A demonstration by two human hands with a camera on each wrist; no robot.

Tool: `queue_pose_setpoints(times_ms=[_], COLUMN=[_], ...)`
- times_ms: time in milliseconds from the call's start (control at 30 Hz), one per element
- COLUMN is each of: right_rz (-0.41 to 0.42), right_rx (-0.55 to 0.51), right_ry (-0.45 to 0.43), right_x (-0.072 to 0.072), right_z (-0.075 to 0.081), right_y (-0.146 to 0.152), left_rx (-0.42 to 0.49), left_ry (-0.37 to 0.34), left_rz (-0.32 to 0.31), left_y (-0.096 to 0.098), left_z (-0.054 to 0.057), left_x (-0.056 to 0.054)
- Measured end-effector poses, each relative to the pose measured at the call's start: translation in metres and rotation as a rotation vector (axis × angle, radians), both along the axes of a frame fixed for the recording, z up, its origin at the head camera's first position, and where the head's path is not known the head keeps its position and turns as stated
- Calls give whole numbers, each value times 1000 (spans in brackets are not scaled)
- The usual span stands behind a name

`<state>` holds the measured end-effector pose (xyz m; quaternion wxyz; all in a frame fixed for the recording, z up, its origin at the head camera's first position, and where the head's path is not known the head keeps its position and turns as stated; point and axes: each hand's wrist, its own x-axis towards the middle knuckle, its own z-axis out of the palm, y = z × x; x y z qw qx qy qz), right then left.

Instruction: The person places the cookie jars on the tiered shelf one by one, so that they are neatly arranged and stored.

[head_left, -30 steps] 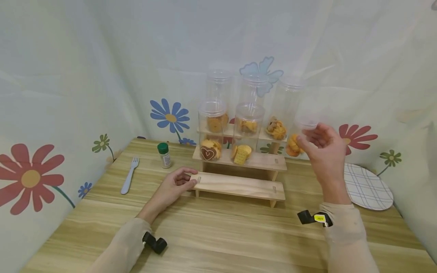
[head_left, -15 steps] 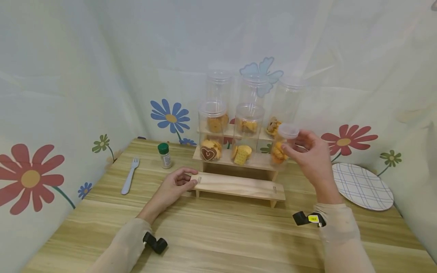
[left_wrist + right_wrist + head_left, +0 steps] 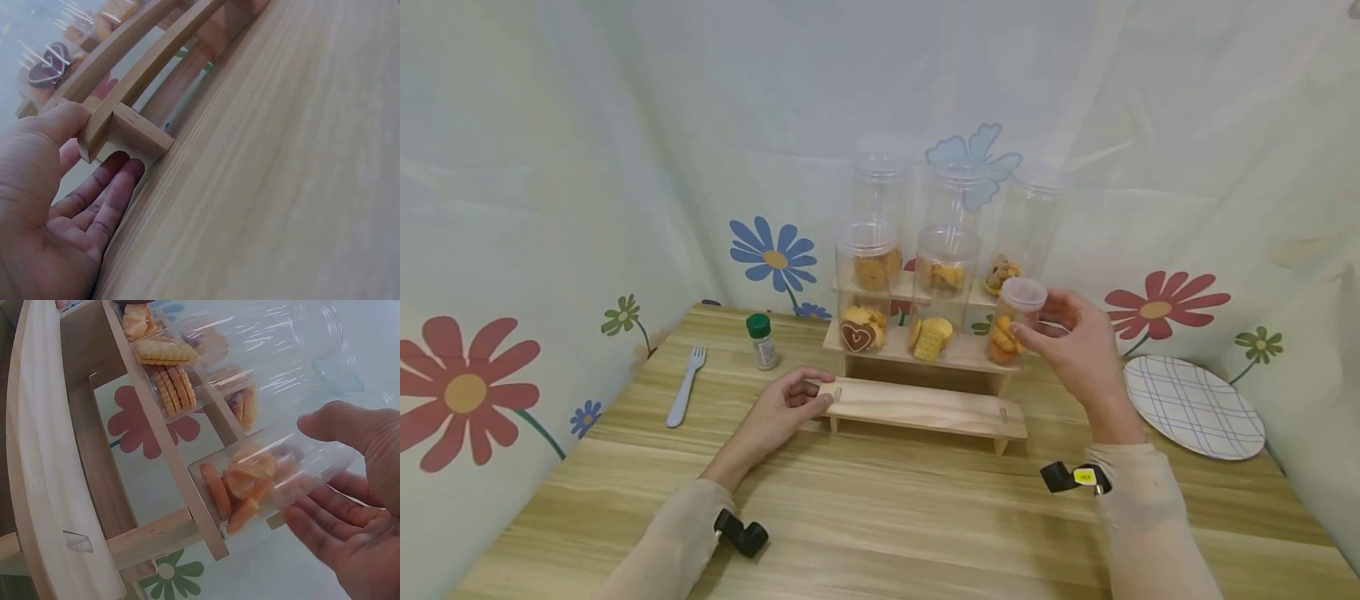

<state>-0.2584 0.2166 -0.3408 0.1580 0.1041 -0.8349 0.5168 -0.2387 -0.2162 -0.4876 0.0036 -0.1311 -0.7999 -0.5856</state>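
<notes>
My right hand [image 3: 1081, 354] holds a clear lidded plastic jar [image 3: 1019, 313] of orange-yellow cookies at the right end of the middle step of a wooden tiered rack [image 3: 925, 407]. In the right wrist view, the jar's base meets the step, with thumb and fingers on opposite sides of the jar [image 3: 275, 475]. My left hand [image 3: 784, 406] grips the left end of the lowest step. Seen from the left wrist, its thumb lies against the step's end and the fingers bend in below it. Two cookie jars, a left one [image 3: 865, 287] and a middle one [image 3: 946, 292], share the middle step.
Three taller clear jars stand on the top step, one at the right [image 3: 1033, 221]. A green-capped shaker [image 3: 762, 342] and a pale fork [image 3: 687, 387] lie left of the rack, the shaker upright. A checked plate [image 3: 1197, 408] is at the right. Flowered cloth hangs behind.
My right hand has carried the cookie jar left and down from beside the rack onto the right end of the middle step. My left hand has stayed on the lowest step.
</notes>
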Motion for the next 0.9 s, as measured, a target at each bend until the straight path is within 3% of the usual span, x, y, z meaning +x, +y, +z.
queue_pose_setpoints(times_ms=[900], right_rz=[-1], right_rx=[45], right_ry=[-58], right_x=[-3], right_z=[-4], right_y=[1], left_rx=[-2], left_ry=[11], left_rz=[1], left_y=[0], left_z=[0], left_x=[-1])
